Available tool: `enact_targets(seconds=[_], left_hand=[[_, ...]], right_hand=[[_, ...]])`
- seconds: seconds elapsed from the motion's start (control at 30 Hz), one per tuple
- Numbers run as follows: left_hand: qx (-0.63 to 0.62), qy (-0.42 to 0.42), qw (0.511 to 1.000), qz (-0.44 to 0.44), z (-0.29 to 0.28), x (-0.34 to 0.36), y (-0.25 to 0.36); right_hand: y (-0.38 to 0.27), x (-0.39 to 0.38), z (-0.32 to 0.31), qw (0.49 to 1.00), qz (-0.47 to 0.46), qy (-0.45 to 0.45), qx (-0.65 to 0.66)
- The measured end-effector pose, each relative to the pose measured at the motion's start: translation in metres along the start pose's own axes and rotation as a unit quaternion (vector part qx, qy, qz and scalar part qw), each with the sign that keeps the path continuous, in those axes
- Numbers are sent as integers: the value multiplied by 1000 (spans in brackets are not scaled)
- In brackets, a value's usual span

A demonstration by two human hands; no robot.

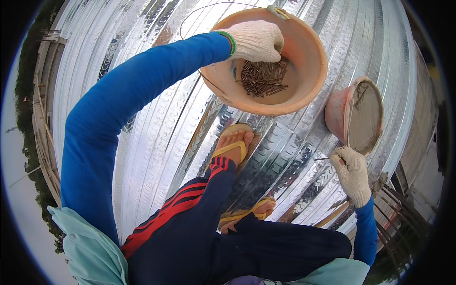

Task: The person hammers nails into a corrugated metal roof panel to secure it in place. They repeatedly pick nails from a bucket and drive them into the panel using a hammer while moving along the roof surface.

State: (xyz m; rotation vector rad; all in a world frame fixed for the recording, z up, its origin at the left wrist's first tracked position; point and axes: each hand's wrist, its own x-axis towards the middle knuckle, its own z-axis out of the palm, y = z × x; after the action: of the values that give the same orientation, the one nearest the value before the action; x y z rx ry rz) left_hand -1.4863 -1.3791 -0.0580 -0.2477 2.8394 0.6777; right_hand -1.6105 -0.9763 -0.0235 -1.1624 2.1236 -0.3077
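Observation:
My left hand [256,41], in a white knitted glove with a green cuff, is closed inside the rim of an orange bucket [311,61]. Its curled fingers are just above a heap of brown nails [262,78] on the bucket floor; whatever they grip is hidden. At the right, my gloved right hand [350,175] is closed, with a thin nail [321,159] sticking out between its fingers. It is beside a smaller reddish bucket [336,113] filled with grey wet mortar [365,118]. That bucket's wire handle runs down to my right fingertips; whether they grip it is unclear.
Shiny ribbed metal sheets [156,137] lie under my yellow flip-flops [237,142] and both buckets. The orange bucket's wire handle [190,21] loops out to its left. Reinforcing bars [396,213] stick out at the lower right. Concrete edges [47,61] border the sheets at the left.

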Motion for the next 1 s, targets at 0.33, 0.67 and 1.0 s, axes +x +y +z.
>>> enact_targets(seconds=[0.33,0.67,1.0], left_hand=[[-17,-88,995,-49,72,62,-44],[-91,-36,995,-36,103,56,-38],[-50,-65,996,-32,107,38,-59]], right_hand=[[92,-3,116,992,30,-80,-93],[111,17,132,979,107,-163,-59],[125,20,140,979,127,-157,-1]])
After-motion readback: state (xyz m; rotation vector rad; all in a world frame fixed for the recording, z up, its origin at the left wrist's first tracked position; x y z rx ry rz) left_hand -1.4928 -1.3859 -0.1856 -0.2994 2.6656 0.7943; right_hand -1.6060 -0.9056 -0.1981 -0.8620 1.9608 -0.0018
